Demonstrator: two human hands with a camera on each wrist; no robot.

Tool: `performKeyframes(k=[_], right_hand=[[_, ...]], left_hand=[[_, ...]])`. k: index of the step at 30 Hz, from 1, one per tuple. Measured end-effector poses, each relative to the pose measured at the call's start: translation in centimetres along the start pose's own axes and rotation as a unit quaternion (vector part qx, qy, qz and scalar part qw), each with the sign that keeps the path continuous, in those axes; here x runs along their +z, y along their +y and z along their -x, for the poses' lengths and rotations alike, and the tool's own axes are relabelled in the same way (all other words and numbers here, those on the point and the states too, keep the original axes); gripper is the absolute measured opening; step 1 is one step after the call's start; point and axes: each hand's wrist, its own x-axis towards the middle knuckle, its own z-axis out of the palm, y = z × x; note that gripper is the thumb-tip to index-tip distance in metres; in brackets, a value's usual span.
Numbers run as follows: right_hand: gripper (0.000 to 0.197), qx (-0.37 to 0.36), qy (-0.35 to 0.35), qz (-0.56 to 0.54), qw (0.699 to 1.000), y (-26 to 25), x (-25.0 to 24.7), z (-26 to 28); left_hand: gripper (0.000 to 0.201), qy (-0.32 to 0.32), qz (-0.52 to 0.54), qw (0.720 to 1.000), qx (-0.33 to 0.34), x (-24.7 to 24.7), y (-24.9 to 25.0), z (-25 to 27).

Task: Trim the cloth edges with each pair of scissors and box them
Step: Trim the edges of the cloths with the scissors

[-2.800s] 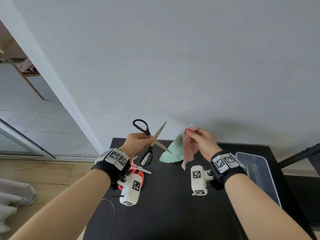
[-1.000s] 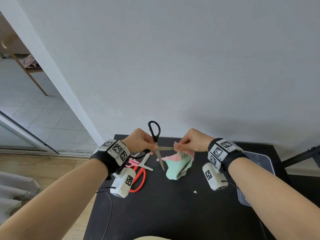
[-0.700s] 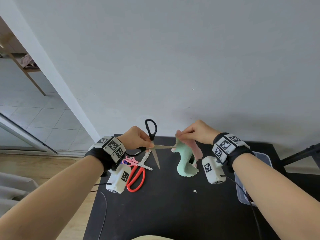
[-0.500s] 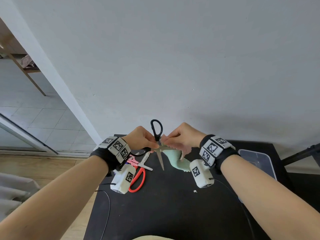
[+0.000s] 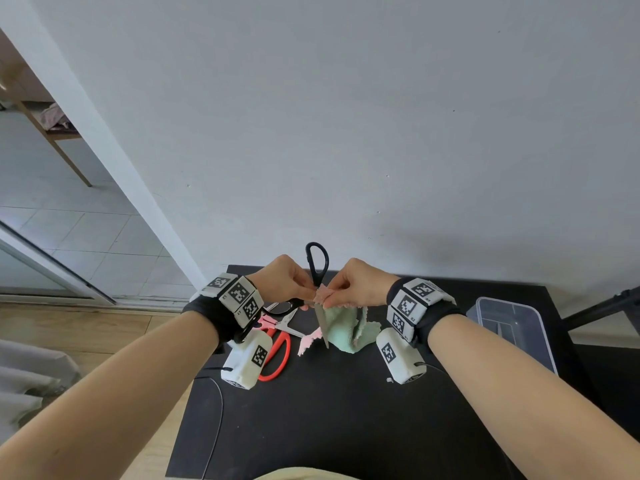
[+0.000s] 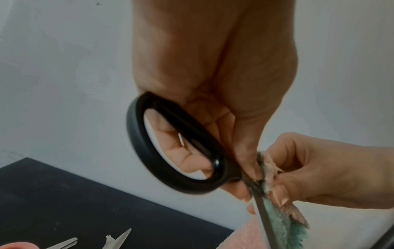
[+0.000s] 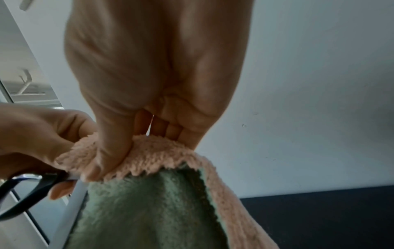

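Observation:
My left hand (image 5: 289, 282) grips the black-handled scissors (image 5: 317, 261), one loop pointing up and one blade (image 5: 323, 327) pointing down. In the left wrist view my fingers pass through the lower loop of the black scissors (image 6: 149, 151). My right hand (image 5: 356, 285) pinches the top edge of the pink-and-green cloth (image 5: 343, 329) right at the scissors' pivot. The cloth (image 7: 149, 210) hangs from the thumb and fingers of that hand (image 7: 149, 67), green side facing the camera. A pink strip (image 5: 308, 342) dangles left of the blade.
Red-handled scissors (image 5: 280, 353) and small pink scissors (image 5: 277, 323) lie on the black table (image 5: 329, 417) under my left wrist. A clear plastic box (image 5: 512, 327) stands at the table's right edge. A small scrap (image 5: 389, 379) lies mid-table. A white wall is close behind.
My right hand has brought the cloth left, up against the scissors' pivot, and both hands now meet. A pink strip now hangs beside the downward blade.

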Motion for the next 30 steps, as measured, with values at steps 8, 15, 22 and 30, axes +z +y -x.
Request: performKeyframes(k=[8, 15, 22, 30], right_hand=[[0.012, 0.015, -0.002, -0.015, 1.000, 1.7, -0.7, 0.7], [0.008, 0.039, 0.036, -0.082, 0.995, 3.5, -1.2, 1.3], [0.018, 0.037, 0.130, -0.186, 0.973, 6.4, -1.3, 2.2], [0.014, 0.058, 0.260, -0.537, 0.800, 5.7, 1.0, 1.4]], left_hand=[[0.006, 0.005, -0.002, 1.000, -0.003, 0.0, -0.2, -0.1], [0.016, 0.014, 0.007, 1.000, -0.014, -0.3, -0.4, -0.1], [0.017, 0.032, 0.028, 0.998, -0.044, -0.4, -1.6, 0.5], [0.014, 0.102, 0.164, 0.980, -0.048, 0.0, -1.8, 0.5]])
